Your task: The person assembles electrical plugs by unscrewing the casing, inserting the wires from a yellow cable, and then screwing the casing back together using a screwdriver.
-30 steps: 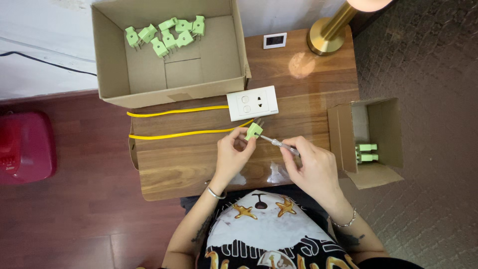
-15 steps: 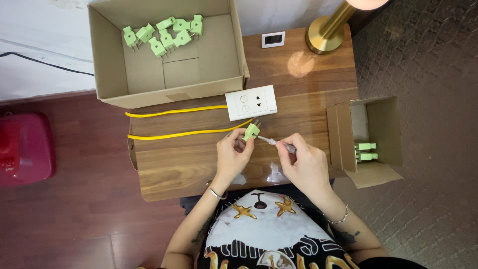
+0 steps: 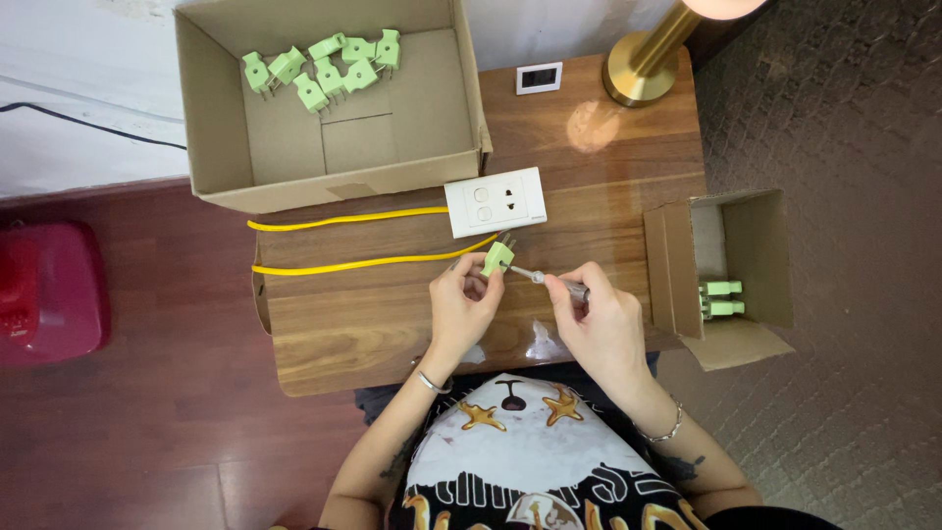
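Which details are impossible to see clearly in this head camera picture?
- Screwdriver tip: too small, hidden at the green plug.
- Screwdriver handle: covered by the right hand.
- Plug underside: hidden by the left hand fingers.
- Lamp top: cut off by the upper edge.
- Small box floor: partly hidden by its wall.

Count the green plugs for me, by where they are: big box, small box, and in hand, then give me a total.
Big box: 7 green plugs
Small box: 2 plugs, as far as shows
Left hand: 1 plug
Total: 10
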